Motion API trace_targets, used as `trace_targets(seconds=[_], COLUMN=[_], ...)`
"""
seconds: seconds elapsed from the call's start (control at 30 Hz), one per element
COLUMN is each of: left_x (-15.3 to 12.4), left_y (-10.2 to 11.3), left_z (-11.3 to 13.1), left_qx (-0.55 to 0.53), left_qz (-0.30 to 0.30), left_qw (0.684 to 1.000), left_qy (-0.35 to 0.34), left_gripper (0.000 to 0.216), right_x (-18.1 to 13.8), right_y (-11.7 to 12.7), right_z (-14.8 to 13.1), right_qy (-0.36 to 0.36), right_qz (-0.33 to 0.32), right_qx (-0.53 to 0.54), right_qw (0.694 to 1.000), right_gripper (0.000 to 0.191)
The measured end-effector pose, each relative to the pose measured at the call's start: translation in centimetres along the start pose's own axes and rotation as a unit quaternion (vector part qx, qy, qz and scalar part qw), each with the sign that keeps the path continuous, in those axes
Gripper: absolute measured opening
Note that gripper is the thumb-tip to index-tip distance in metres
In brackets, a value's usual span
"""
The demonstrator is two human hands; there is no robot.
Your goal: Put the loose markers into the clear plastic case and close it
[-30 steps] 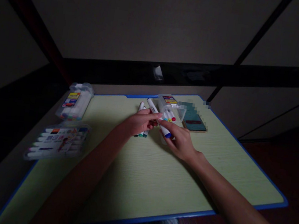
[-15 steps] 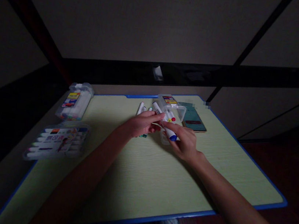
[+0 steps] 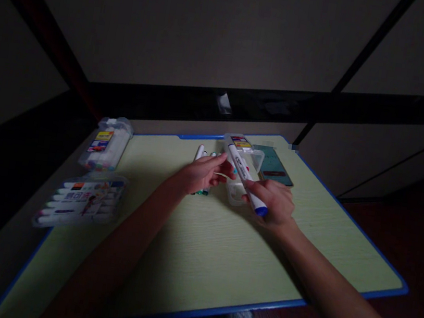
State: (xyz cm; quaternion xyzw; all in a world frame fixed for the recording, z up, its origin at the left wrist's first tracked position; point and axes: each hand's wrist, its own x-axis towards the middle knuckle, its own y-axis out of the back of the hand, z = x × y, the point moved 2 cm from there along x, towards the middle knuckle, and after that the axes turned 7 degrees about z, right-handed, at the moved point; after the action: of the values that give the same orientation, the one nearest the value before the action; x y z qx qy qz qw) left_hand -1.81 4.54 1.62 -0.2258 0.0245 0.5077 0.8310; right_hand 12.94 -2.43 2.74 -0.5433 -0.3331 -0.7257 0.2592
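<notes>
A white marker with a blue end (image 3: pixel 247 180) is gripped in my right hand (image 3: pixel 275 202), tilted over an open clear plastic case (image 3: pixel 235 196). My left hand (image 3: pixel 206 173) is open, thumb and fingers apart, just left of that case. Under and behind it, several white markers (image 3: pixel 200 152) lie on the table, some with green ends; the hand partly covers them. Inside the case a red marker end (image 3: pixel 247 169) shows, and a small teal spot appears by my left fingertips. The raised lid (image 3: pixel 241 142) carries a coloured label.
A smartphone (image 3: pixel 276 168) lies right of the open case. On the left stand a closed clear case of markers (image 3: pixel 105 146) and, nearer me, a flat marker case (image 3: pixel 81 204) at the table's left edge. The pale table (image 3: pixel 220 270) has a blue rim; a wall rises behind.
My left hand has let go of the blue marker and its fingers have spread. My right hand has drawn the marker to the right and slightly nearer me.
</notes>
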Motion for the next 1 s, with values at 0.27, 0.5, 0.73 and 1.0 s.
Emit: trace_targets(seconds=[0.27, 0.5, 0.73, 1.0], left_x=[-0.4, -0.9, -1.1, -0.6], left_y=[-0.3, -1.0, -1.2, -1.2], left_z=[0.0, -0.3, -0.4, -1.1], left_qx=[0.068, 0.253, 0.346, 0.391], left_qz=[-0.018, -0.080, -0.130, -0.137], left_qw=[0.998, 0.964, 0.929, 0.910], left_qy=[-0.004, -0.007, -0.031, -0.020], left_gripper=[0.015, 0.018, 0.023, 0.023], right_x=[0.0, -0.6, -1.0, -2.9], right_y=[1.5, 1.3, 0.5, -0.3], right_z=[0.2, 1.0, 2.0, 3.5], right_qy=[-0.017, -0.064, -0.026, -0.087], right_qz=[0.022, -0.047, 0.041, -0.039], right_qx=[-0.057, -0.102, -0.080, -0.084], right_qw=[0.998, 0.992, 0.996, 0.992], right_gripper=[0.014, 0.021, 0.008, 0.011])
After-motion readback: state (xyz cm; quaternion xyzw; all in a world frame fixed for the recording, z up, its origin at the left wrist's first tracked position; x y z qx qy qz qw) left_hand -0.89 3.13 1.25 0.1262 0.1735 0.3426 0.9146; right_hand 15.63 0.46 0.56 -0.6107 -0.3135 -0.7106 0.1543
